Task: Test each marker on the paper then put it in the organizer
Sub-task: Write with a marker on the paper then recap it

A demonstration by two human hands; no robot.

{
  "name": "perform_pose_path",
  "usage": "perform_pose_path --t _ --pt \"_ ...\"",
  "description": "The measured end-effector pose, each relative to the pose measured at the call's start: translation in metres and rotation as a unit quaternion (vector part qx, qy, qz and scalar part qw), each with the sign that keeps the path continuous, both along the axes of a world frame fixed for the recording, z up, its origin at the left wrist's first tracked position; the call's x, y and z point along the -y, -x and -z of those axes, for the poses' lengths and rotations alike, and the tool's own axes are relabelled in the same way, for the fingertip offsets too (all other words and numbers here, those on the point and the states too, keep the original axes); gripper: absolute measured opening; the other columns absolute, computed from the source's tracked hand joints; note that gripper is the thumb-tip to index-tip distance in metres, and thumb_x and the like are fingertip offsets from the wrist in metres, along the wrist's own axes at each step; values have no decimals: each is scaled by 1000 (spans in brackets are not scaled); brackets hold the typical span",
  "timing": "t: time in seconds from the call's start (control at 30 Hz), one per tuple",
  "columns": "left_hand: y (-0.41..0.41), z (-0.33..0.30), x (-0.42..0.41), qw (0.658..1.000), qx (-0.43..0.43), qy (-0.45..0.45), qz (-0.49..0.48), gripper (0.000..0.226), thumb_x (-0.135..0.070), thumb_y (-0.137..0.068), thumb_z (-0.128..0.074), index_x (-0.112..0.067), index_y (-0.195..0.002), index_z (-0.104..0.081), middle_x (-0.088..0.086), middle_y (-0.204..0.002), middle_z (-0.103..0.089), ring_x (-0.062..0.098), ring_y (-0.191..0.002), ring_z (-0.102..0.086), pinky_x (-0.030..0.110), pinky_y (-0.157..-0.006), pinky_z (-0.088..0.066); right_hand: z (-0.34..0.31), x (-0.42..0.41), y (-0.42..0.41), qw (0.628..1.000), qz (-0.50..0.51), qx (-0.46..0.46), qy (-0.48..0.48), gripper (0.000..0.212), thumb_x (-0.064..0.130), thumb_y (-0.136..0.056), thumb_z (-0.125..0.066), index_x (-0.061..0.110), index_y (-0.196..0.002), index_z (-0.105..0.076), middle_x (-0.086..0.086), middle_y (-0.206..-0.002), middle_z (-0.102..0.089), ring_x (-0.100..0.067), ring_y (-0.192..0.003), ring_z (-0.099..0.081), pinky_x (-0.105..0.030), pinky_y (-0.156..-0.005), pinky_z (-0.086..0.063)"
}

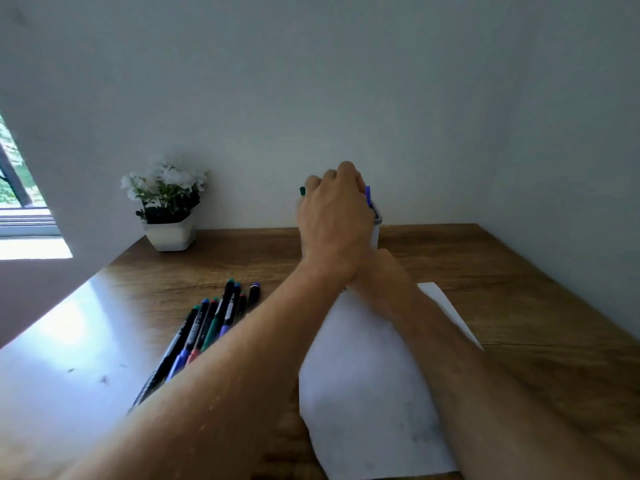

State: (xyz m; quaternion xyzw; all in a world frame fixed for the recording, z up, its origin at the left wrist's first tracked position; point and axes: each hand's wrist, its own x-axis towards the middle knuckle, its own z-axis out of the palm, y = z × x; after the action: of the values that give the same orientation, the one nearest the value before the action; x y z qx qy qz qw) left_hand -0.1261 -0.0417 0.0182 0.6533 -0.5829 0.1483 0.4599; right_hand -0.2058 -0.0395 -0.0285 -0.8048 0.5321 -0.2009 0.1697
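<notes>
A plain pale wall [346,81] fills the upper half of the view and meets a second wall [571,168] in a corner at 2 o'clock. Below them runs a wood-grain table [519,289], its left part glazed with bright reflected daylight. At 9 o'clock a window [17,188] shows greenery outside. At 11 o'clock, against the wall, a white pot of white flowers [168,202] stands on the table.

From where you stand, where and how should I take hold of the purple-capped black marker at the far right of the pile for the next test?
Pinch the purple-capped marker at its far, capped end, coming from above and from the right. It lies flat on the table, its near end hidden under the left forearm, with other markers crowding its left side. Only the right side and top look free.
</notes>
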Motion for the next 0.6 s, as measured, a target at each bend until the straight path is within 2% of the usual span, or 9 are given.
perform_pose_path --t 0.07,0.1,0.17,0.2,0.27,0.33,0.37,0.47,0.6 --pt "-6 3 -24 996 50 -68 -29 26 -18 -89 -53 -24 -114 -55 1 -113 -60 25 -108 -50 38 -85 -40 -3 -6 0 1000 2 0 -18 28 22 -104 -42 2 -113 -60 -15 -116 -64 -29 -110 -60 -34 -85 -44" --pt "-11 7 -36 988 76 -126 -51 32 -21 -89 -54 -24 -121 -53 4 -121 -57 28 -115 -49 43 -91 -38 -3 -9 0 1000 -3 -6 -17 32 24 -105 -40 2 -115 -61 -13 -119 -64 -25 -106 -60 -32 -82 -44" --pt "-22 15 -58 957 119 -244 -102 45 -23 -89 -54 -22 -133 -45 9 -135 -49 38 -130 -40 60 -105 -28 2 -11 0 999 -9 37 -4 37 31 -102 -42 4 -98 -68 -13 -104 -70 -19 -83 -61 -29 -65 -43" --pt "-30 21 -66 938 130 -294 -128 49 -22 -90 -52 -21 -137 -41 12 -141 -44 44 -136 -33 70 -109 -17 3 -13 0 997 -6 74 -5 40 34 -100 -44 5 -89 -69 -12 -94 -71 -18 -74 -60 -28 -61 -41" --pt "-46 35 -79 897 124 -384 -180 55 -27 -92 -47 -21 -145 -34 15 -152 -32 52 -143 -14 80 -104 0 7 -13 0 995 5 96 -6 41 38 -97 -44 11 -80 -69 -7 -86 -70 -15 -73 -61 -26 -61 -42" --pt "-62 49 -86 854 80 -466 -217 63 -39 -95 -43 -25 -153 -22 13 -161 -15 56 -144 1 84 -98 4 8 -13 1 996 8 92 -13 41 40 -97 -44 14 -79 -70 -2 -86 -69 -14 -77 -62 -26 -61 -42" --pt "-68 54 -89 839 44 -495 -223 64 -39 -97 -38 -27 -155 -15 10 -164 -8 56 -143 6 86 -96 3 6 -14 2 996 8 93 -15 41 41 -97 -44 15 -79 -70 -1 -86 -69 -13 -78 -61 -26 -60 -40" --pt "-74 58 -89 829 -27 -520 -205 62 -28 -99 -33 -35 -155 -8 3 -165 2 55 -143 8 87 -95 -4 6 -16 3 995 2 98 -19 42 41 -98 -43 16 -78 -70 1 -84 -67 -10 -77 -59 -26 -60 -35" --pt "-70 59 -71 847 -18 -501 -176 59 -29 -100 -34 -34 -155 -13 0 -165 -2 46 -146 -1 77 -106 -9 8 -13 1 995 -5 99 -15 42 41 -99 -43 19 -75 -68 7 -78 -63 -8 -76 -57 -27 -64 -37"
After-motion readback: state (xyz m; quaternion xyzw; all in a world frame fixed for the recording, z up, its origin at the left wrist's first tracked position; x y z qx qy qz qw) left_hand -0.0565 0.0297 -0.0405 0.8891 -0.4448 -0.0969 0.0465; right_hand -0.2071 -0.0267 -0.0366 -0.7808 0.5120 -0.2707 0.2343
